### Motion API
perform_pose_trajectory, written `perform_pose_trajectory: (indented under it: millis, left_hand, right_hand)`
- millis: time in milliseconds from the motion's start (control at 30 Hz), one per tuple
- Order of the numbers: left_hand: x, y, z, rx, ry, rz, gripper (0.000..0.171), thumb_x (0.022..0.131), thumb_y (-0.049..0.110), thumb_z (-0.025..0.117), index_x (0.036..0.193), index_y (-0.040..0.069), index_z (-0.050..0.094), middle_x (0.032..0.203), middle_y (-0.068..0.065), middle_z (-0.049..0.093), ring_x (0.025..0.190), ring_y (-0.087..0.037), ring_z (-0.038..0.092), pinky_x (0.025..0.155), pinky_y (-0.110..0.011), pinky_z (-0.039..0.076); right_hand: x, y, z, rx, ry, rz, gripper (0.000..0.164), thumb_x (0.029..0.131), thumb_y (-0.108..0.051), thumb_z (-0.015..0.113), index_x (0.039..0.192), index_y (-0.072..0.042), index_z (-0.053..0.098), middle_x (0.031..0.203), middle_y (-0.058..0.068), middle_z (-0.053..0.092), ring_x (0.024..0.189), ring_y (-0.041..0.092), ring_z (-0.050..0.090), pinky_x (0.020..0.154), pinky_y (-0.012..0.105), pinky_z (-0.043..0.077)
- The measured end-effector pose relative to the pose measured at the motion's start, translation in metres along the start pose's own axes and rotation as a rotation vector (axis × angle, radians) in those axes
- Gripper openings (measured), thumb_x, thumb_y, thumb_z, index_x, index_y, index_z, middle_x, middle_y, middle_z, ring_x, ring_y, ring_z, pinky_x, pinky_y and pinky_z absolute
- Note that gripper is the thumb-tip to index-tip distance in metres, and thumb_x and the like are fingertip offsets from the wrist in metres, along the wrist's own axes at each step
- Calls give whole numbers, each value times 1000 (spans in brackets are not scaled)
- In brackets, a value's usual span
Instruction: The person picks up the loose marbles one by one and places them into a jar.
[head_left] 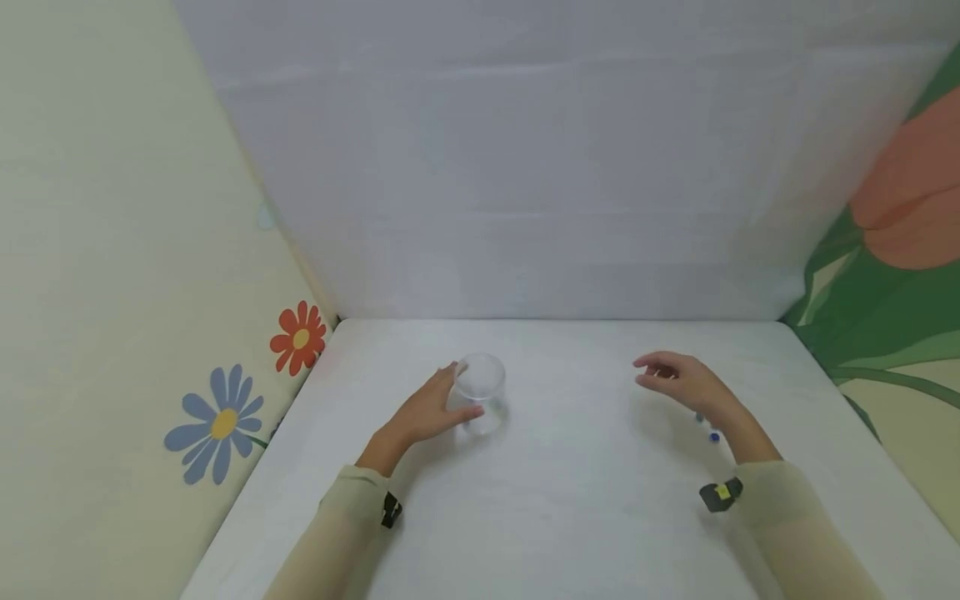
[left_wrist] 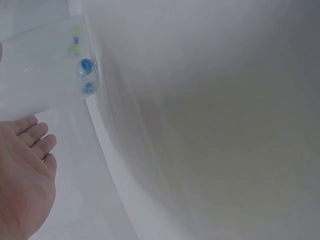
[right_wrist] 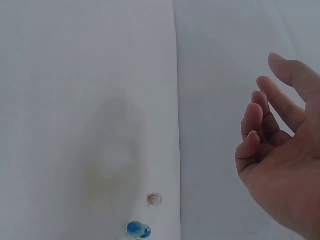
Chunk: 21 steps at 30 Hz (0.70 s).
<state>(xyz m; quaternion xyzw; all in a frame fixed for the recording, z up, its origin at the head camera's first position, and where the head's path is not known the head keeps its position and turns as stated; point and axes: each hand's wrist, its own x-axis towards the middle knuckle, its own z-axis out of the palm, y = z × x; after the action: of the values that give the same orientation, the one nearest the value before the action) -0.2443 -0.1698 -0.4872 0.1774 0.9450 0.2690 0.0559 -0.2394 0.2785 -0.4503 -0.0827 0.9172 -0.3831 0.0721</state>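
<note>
On the left side of the table stands an upright clear cup. Several glass marbles, blue and yellow, lie at its bottom in the left wrist view. My left hand holds the cup from the left, thumb across its near side and fingers at its far side. Over the right part of the table, my right hand hovers with loosely bent fingers and nothing in its grasp. Below its wrist, a blue marble lies on the table. The right wrist view also shows a clear marble with a brownish swirl there.
A white cloth covers the table, and a plain white wall rises at its back edge. Side panels with painted flowers flank it, a blue flower on the left and a large orange flower on the right.
</note>
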Motion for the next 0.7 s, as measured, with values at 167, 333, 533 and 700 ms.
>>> perform_pose_trajectory:
  millis: [167,333,533,700]
  left_hand:
    - [1,1,-1,-2,-12,-13,100,88,67,65,162,14,24,168,-14,19,154,-38,17,121,-60,20]
    - [3,-1,0,13,-16,-20,101,88,70,63,163,15,23,168,-13,18,155,-37,16,121,-60,20]
    - [4,-3,1,16,-13,-21,99,88,68,64,162,15,24,168,-13,19,154,-37,17,121,-60,20]
    - [3,-3,-1,1,-16,-22,98,89,65,65,162,15,24,168,-13,19,154,-38,16,121,-60,20]
  right_hand:
    - [-9,11,-13,-4,2,52,48,100,-37,64,139,-10,58,118,14,60,103,28,55,72,34,51]
    - [-17,26,-23,-25,15,43,50,101,-38,63,140,-6,57,117,14,61,102,26,56,73,33,50]
    - [-25,48,-29,-46,25,18,51,101,-36,64,138,-2,58,114,14,63,99,24,57,75,33,51]
    - [-30,63,-30,-50,7,30,52,101,-36,64,139,-2,57,119,17,61,100,24,57,77,31,49]
